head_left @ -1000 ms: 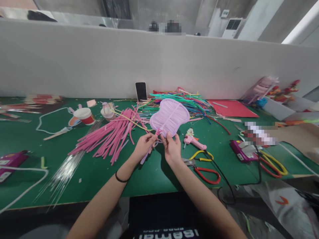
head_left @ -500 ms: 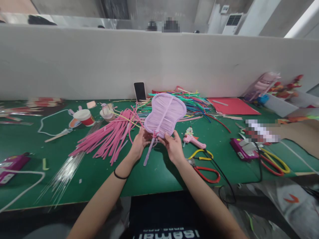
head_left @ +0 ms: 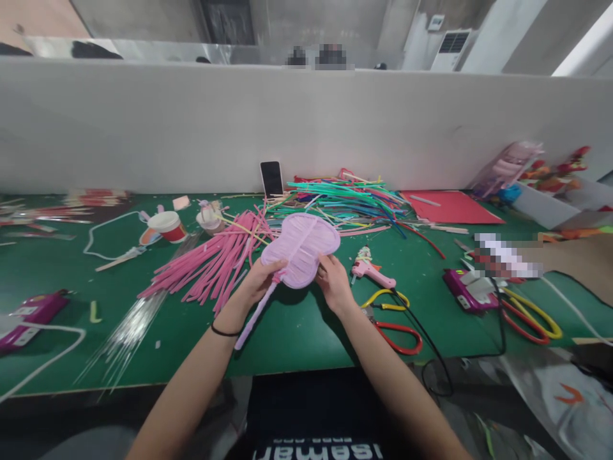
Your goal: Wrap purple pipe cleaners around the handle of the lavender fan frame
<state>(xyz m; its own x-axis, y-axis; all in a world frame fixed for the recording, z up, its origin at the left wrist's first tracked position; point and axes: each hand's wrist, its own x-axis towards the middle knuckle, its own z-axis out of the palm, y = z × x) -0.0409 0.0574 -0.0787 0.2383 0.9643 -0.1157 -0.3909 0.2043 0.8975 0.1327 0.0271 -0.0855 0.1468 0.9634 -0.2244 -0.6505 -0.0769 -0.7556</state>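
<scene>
A lilac hand fan (head_left: pixel 302 246) made of fuzzy pipe cleaners is held up over the middle of the table, its face toward me. Its handle slants down to the left, with a pink tie at the neck. My left hand (head_left: pixel 262 276) grips the fan's lower left edge near the neck, thumb on the front. At the lower right edge, my right hand (head_left: pixel 331 278) pinches the rim, its fingers partly hidden behind. Left of the fan lies a bundle of pink pipe cleaners (head_left: pixel 211 262). A pink glue gun (head_left: pixel 373 271) rests to the right of my right hand.
Red-and-yellow-handled pliers (head_left: pixel 397 335) lie near the right forearm, beside a black cord. Multicoloured pipe cleaners (head_left: pixel 345 198) pile up at the back, by a phone (head_left: pixel 271 179). Clear thin sticks (head_left: pixel 124 332), a paper cup (head_left: pixel 167 227), a purple power strip (head_left: pixel 469 294) and red sheets (head_left: pixel 454 207) lie around.
The fan has come lower and nearer, and has turned so its handle points further left. My left hand has shifted left, its thumb now over the fan's front.
</scene>
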